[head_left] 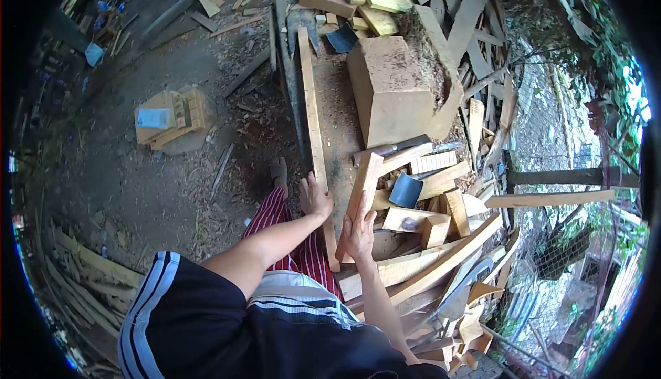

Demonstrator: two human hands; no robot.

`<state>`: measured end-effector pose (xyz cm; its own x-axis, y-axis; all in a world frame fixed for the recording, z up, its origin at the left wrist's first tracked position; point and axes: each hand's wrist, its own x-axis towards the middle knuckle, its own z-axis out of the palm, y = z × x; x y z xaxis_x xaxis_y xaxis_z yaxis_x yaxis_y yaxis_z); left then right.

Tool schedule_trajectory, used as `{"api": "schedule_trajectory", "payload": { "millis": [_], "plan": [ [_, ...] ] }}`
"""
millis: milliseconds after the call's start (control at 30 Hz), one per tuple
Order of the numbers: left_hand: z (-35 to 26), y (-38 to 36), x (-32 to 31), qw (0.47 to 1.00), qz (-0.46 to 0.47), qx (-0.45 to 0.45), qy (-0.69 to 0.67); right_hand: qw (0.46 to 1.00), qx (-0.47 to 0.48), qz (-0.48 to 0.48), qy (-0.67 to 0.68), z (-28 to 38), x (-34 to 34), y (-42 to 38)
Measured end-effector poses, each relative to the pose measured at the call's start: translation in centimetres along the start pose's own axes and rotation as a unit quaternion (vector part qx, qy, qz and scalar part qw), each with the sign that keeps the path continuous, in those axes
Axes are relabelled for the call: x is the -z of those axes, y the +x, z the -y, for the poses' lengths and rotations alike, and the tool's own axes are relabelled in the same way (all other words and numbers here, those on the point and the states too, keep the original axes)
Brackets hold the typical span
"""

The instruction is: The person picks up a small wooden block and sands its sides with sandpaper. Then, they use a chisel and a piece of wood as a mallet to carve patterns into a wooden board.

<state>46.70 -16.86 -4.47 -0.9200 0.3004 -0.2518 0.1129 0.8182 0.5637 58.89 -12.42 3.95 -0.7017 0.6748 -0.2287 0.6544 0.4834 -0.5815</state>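
A long narrow wooden batten (314, 117) runs lengthwise along the left side of the workbench. My left hand (315, 198) rests against its left edge near the close end, fingers stretched out and apart. To the right, a thick wooden block (362, 185) stands tilted over the bench. My right hand (359, 233) grips the block's lower right side, with the fingers along it; its underside is hidden. Just beyond the block lies a dark-handled tool (392, 148), partly covered by wood. A curved dark blue piece (405, 191) sits among offcuts right of the block.
A large squared timber block (392, 93) stands on the bench (335, 97), sawdust on top. Yellowish planks (379, 0) are stacked at the far end. Offcuts (427, 262) crowd the right side. A low wooden stack (175, 117) stands on the littered ground to the left.
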Motion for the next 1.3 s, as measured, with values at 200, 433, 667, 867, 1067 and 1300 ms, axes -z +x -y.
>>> {"api": "schedule_trajectory", "payload": {
  "millis": [200,433,667,867,1067,1300],
  "plan": [
    [0.8,-4.7,-1.3,0.981,0.142,0.110,-0.071,0.998,-0.009,-0.056,0.038,0.8,0.7,0.6],
    [1.6,-3.3,1.1,0.957,0.097,0.060,-0.266,0.997,0.017,-0.072,0.010,-0.9,0.8,-1.2],
    [5.1,0.0,0.4,0.994,-0.014,-0.058,-0.088,0.999,0.010,-0.046,-0.002,-1.0,0.1,-1.5],
    [5.2,1.5,3.3,0.992,-0.019,-0.088,-0.085,0.996,0.043,0.020,-0.079,1.6,-1.4,-2.3],
    [4.9,-5.8,4.2,0.980,0.140,-0.085,-0.114,0.963,0.124,0.071,-0.230,-0.1,-6.5,-4.4],
    [2.1,-2.3,4.2,0.984,0.125,-0.006,-0.126,0.961,0.096,0.148,-0.212,2.4,-5.8,0.8]
  ]
}}
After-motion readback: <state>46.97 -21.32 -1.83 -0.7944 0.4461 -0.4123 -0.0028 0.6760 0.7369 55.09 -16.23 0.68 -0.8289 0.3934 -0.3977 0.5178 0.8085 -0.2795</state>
